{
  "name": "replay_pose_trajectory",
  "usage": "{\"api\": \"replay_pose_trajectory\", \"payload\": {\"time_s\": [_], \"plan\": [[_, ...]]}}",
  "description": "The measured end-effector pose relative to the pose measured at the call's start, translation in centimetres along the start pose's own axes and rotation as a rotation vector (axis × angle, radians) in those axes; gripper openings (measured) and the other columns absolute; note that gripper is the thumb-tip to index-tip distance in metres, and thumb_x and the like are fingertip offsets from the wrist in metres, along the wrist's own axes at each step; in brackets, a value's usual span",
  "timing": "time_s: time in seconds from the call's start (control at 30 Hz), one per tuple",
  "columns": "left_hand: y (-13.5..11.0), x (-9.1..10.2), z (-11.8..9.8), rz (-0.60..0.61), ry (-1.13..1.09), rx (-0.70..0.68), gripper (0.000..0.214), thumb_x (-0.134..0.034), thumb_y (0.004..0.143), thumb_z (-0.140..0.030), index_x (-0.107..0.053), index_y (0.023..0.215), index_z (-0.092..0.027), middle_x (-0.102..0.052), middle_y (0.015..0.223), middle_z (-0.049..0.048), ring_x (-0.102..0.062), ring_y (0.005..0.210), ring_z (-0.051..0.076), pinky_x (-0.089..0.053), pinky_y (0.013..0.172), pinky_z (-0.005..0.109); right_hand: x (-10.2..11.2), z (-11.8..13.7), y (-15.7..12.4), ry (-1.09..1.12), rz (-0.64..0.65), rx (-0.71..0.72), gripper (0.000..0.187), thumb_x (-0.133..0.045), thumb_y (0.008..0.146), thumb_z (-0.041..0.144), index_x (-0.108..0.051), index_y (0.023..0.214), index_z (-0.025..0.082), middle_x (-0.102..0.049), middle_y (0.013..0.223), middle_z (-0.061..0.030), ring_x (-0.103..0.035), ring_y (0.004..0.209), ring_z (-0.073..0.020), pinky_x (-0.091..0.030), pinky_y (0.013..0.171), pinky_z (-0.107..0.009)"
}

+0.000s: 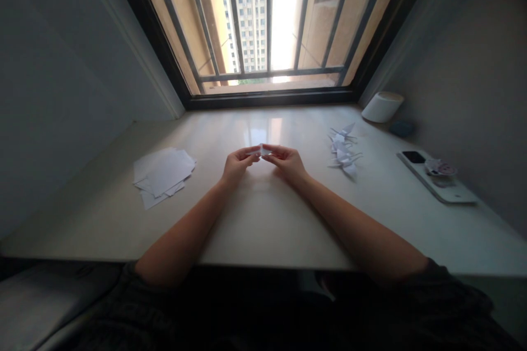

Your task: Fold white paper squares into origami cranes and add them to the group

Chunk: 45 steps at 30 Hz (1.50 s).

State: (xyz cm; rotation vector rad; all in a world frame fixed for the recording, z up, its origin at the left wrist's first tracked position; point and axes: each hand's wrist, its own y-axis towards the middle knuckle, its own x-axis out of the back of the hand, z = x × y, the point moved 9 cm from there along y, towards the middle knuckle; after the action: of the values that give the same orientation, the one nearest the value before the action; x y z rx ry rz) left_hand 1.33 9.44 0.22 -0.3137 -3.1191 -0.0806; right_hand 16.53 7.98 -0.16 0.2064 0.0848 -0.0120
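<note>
Far L on the pale tabletop: loose stack of white sheets, edges askew. Ctr: L hand has thumb + fingertips pinched narrow on a small white paper piece, held btwn both hands nr the middle; its folds are too small to make out. R hand grips the other side, same narrow pinch. Step in hand looks like folding/shaping; next move prob. calls for a steady L pinch w/ R fingertips pressing the crease. R of that: folded paper birds bunched, then a white cylindrical obj. and phone, far R.
</note>
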Motion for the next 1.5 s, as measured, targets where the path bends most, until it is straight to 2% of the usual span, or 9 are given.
{"api": "replay_pose_trajectory", "payload": {"time_s": [0.33,0.63,1.0,1.13,1.3,1.5], "plan": [[0.8,0.2,1.5,0.064,-0.029,0.082,0.044,-0.079,0.064,-0.044,-0.074,0.102,-0.024,-0.074,0.089,0.0071,-0.066,0.079,0.017,-0.043,0.070,0.027,0.2,0.4,-0.1,-0.078,0.020,0.025,0.048,-0.081,0.061,0.042,-0.074,0.104,0.023,-0.076,0.089,-0.0044,-0.068,0.077,-0.0202,-0.053,0.078,-0.036],[0.6,0.3,0.7,0.067,0.022,0.038,0.047,-0.079,0.064,-0.045,-0.073,0.105,-0.021,-0.075,0.089,0.0076,-0.065,0.080,0.017,-0.042,0.072,0.027,0.0,-0.1,0.1,-0.001,0.047,0.014,0.054,-0.083,0.058,0.043,-0.073,0.106,0.021,-0.076,0.091,-0.0065,-0.070,0.081,-0.0221,-0.053,0.083,-0.038],[0.7,0.3,1.5,0.077,0.007,0.089,0.047,-0.079,0.064,-0.045,-0.073,0.105,-0.022,-0.075,0.091,0.0078,-0.067,0.081,0.017,-0.044,0.073,0.027,0.3,0.2,0.1,-0.064,0.027,0.058,0.046,-0.082,0.061,0.039,-0.075,0.103,0.022,-0.076,0.097,-0.0062,-0.069,0.084,-0.0227,-0.052,0.083,-0.037],[0.6,0.1,0.3,0.075,0.017,-0.002,0.044,-0.081,0.064,-0.041,-0.074,0.102,-0.019,-0.075,0.086,0.0083,-0.068,0.080,0.019,-0.048,0.076,0.030,0.1,-0.2,0.1,-0.008,0.033,0.017,0.048,-0.083,0.059,0.041,-0.074,0.103,0.021,-0.076,0.098,-0.0063,-0.069,0.086,-0.0230,-0.052,0.085,-0.038],[0.2,-0.1,-1.7,0.059,0.018,-0.179,0.038,-0.081,0.064,-0.036,-0.075,0.097,-0.016,-0.075,0.096,0.0093,-0.070,0.086,0.022,-0.052,0.086,0.036,-0.3,-0.5,0.0,0.105,0.047,-0.050,0.053,-0.084,0.056,0.041,-0.074,0.104,0.021,-0.077,0.089,-0.0060,-0.070,0.083,-0.0233,-0.052,0.084,-0.039],[0.3,-0.3,-1.4,0.071,-0.023,-0.187,0.043,-0.081,0.065,-0.035,-0.073,0.103,-0.016,-0.075,0.098,0.0090,-0.070,0.090,0.024,-0.053,0.092,0.040,-0.4,-0.3,-0.1,0.162,0.037,-0.066,0.052,-0.086,0.054,0.035,-0.074,0.102,0.022,-0.077,0.083,-0.0038,-0.069,0.077,-0.0199,-0.051,0.085,-0.038]]}}
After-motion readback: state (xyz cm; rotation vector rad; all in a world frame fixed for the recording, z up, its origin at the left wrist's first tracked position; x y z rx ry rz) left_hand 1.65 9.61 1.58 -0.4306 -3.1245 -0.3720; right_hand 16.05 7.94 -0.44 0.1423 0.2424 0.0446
